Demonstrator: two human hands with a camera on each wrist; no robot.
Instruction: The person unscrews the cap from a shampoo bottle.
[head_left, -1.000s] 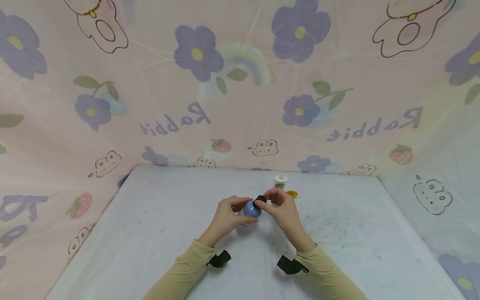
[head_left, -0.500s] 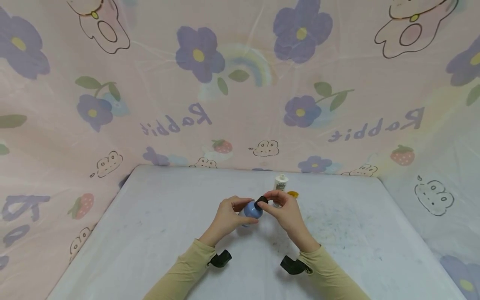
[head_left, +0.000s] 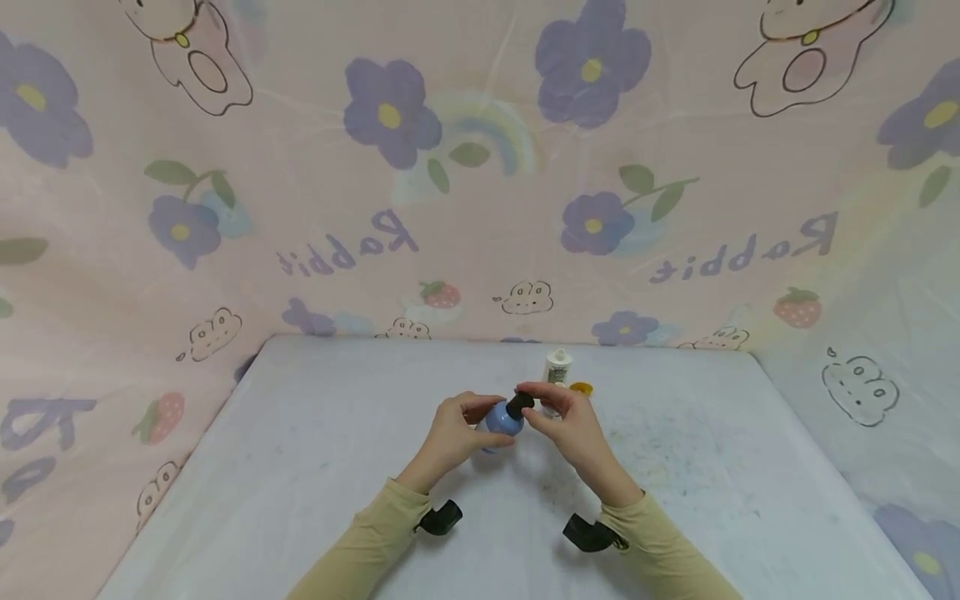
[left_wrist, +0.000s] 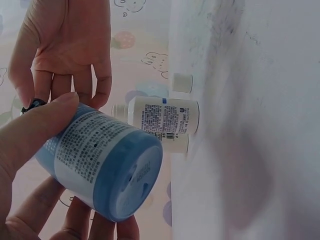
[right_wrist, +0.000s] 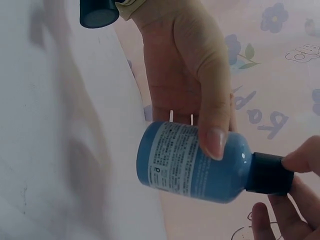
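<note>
My left hand (head_left: pixel 448 433) grips a blue bottle (head_left: pixel 504 419) with a printed white label (right_wrist: pixel 175 157), holding it tilted just above the table. In the left wrist view the bottle's base (left_wrist: pixel 137 182) faces the camera, and the thumb lies across its side. My right hand (head_left: pixel 573 425) pinches the black cap (head_left: pixel 521 406) between thumb and fingers. The cap (right_wrist: pixel 270 173) sits at the bottle's neck in the right wrist view; whether it is loose I cannot tell.
Behind the right hand stands a white bottle (head_left: pixel 558 365), with a second white bottle partly hidden close by. A yellow-orange object (head_left: pixel 581 388) lies beside them. The left wrist view shows a small pale cap (left_wrist: pixel 181 82) near the white bottles (left_wrist: pixel 165 116). Patterned cloth (head_left: pixel 480 208) surrounds the white table.
My right fingers have shifted slightly around the black cap, so more of its side shows. The left hand and the blue bottle stay nearly in place.
</note>
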